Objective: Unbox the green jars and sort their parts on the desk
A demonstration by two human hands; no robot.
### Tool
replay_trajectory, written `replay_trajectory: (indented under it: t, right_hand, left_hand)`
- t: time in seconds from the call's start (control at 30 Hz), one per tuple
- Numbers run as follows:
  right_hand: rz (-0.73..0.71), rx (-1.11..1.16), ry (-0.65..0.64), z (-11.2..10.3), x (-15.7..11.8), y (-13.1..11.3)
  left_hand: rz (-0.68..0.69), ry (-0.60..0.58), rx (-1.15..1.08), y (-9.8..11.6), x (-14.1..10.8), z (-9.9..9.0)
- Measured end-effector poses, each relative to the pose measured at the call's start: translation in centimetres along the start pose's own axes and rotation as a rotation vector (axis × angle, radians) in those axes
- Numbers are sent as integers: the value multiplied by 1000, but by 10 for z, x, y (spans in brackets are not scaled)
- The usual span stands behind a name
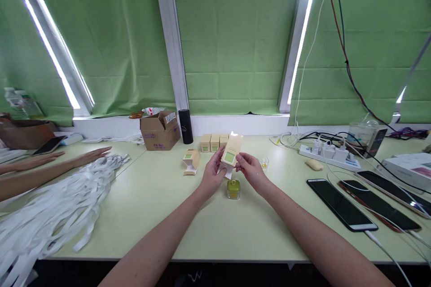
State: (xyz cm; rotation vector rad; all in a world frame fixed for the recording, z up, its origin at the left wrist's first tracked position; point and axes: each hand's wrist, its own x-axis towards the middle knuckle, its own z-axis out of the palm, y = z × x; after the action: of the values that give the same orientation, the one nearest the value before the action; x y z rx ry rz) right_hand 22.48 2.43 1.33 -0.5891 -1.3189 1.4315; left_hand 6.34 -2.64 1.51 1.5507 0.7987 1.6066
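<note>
A small cream paper box (pixel 233 147) with a green label or window is held up over the table, its end flaps open. My left hand (pixel 213 169) is closed around its left side, thumb on the lower flap. My right hand (pixel 252 171) pinches the lower right edge of the same box. Just below stands a little clear jar with a green top (pixel 233 189), touched by neither hand. Beyond my right fingers sits a small clear container (pixel 263 162) with something yellowish in it. An unfolded cream box (pixel 191 161) lies to the left.
Several closed cream boxes (pixel 214 142) stand behind, near a brown carton (pixel 160 130) and a black cylinder (pixel 185 126). White straps (pixel 70 201) and another person's arms (pixel 67 164) are at left. Phones (pixel 341 204), cables and a power strip (pixel 329 156) lie at right.
</note>
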Motion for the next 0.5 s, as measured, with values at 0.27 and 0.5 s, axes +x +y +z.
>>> replay_trajectory:
  t: [0.27, 0.5]
  right_hand:
    - [-25, 28, 45, 2, -2, -3]
    - [15, 63, 77, 1, 0, 0]
  left_hand:
    - [57, 93, 224, 4, -7, 3]
    - [55, 93, 338, 6, -9, 0]
